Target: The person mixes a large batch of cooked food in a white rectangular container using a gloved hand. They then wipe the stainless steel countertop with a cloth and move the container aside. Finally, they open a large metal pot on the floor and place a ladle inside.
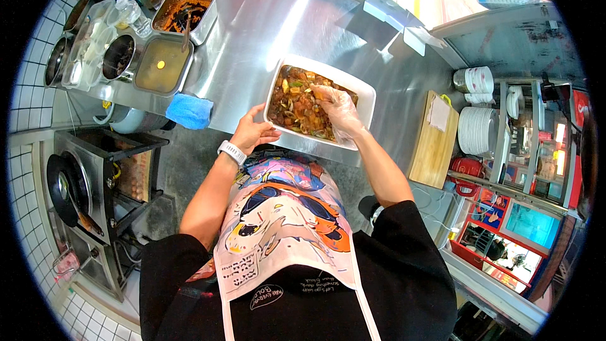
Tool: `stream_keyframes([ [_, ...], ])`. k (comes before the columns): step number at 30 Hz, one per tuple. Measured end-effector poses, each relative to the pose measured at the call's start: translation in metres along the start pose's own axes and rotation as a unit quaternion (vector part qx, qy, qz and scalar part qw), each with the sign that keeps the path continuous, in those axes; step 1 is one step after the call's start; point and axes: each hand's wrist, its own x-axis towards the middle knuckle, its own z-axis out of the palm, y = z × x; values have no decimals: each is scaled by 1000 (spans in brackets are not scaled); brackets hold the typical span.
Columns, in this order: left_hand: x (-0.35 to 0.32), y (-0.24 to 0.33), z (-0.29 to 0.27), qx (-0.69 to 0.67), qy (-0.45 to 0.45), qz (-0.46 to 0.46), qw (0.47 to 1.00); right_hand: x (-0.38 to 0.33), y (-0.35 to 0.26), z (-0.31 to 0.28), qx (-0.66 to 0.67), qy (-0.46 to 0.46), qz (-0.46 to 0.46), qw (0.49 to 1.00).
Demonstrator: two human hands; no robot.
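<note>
A deep white rectangular tub (366,103) stands on the steel counter in front of me, filled with brown marinated meat (302,104) mixed with pale and green pieces. My right hand (341,112), in a clear plastic glove, reaches into the tub from its right. Its fingers are bent together at the meat, and the fingertips are partly hidden by the pieces. Bare, with a white watch on the wrist, my left hand (254,131) grips the tub's near left corner between thumb and fingers.
At left stand a steel pan of dark red sauce (201,30) and a pan of yellowish liquid (151,77). A blue cloth (189,111) hangs at the counter edge. Right are a wooden board (432,142) and stacked white plates (475,130). A black wok (61,184) sits lower left.
</note>
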Motion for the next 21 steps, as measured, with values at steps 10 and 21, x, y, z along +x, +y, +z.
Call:
stream_keyframes([
  [10, -9, 7, 16, 9, 27, 10, 1000, -22, 62, -45, -523, -159, 67, 834],
  [21, -3, 4, 11, 3, 0, 14, 1000, -18, 58, 6, 347, 25, 344, 872],
])
